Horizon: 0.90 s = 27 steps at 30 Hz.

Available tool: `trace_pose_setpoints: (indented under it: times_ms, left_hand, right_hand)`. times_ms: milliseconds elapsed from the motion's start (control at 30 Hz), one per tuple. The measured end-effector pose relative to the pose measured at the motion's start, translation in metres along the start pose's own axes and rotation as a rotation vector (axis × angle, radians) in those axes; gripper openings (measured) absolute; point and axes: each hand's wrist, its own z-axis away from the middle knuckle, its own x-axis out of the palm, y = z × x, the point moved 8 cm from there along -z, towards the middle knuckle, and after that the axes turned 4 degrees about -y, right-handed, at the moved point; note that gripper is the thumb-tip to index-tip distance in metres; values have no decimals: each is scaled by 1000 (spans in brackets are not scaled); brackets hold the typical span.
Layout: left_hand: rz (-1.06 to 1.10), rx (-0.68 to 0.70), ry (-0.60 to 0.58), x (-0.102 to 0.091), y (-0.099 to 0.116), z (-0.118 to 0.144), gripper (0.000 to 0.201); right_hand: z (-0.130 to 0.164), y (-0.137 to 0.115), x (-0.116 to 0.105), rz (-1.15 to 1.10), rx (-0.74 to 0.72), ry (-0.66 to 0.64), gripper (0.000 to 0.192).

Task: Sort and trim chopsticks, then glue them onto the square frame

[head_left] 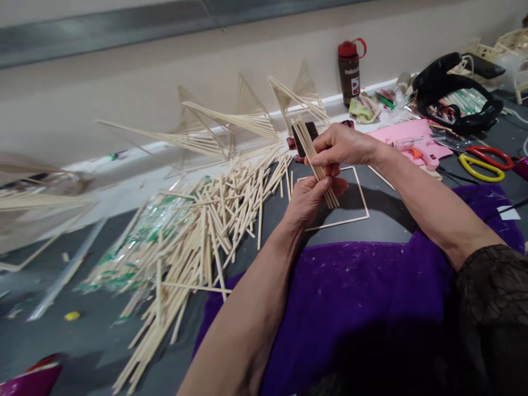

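Observation:
A small bundle of thin wooden sticks (304,140) is held between both hands, tilted above the table. My left hand (311,195) wraps its fingers round the lower end. Higher up, my right hand (336,147) pinches the same bundle from the right. Beneath them lies a square stick frame (363,193), partly hidden by the hands. A large loose pile of wooden sticks (214,225) spreads to the left of my left forearm. Behind the bundle sits a dark, phone-like object (307,133), mostly covered.
Fan-shaped stick constructions (231,124) lean along the wall. A bottle (349,74) with a red lid stands at the back. Yellow and red scissors (480,175), a pink glue gun (424,157) and a black headset-like strap (421,93) lie right. Purple cloth (350,297) covers the near edge.

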Motion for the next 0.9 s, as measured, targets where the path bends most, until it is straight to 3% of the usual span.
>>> trace_pose_setpoints:
  times_ms: [167,467,900]
  left_hand:
    - [-10,-9,-10,0,0,-1,52]
    - [-50,-22,-22,0,-1,0,41]
    - [-10,-28,-31,3,-3,1,55]
  right_hand:
    - [0,1,3,-35,-10,-22,15]
    - [1,3,9,-42,-44,-102,8]
    - [5,5,4,100,28,-2,15]
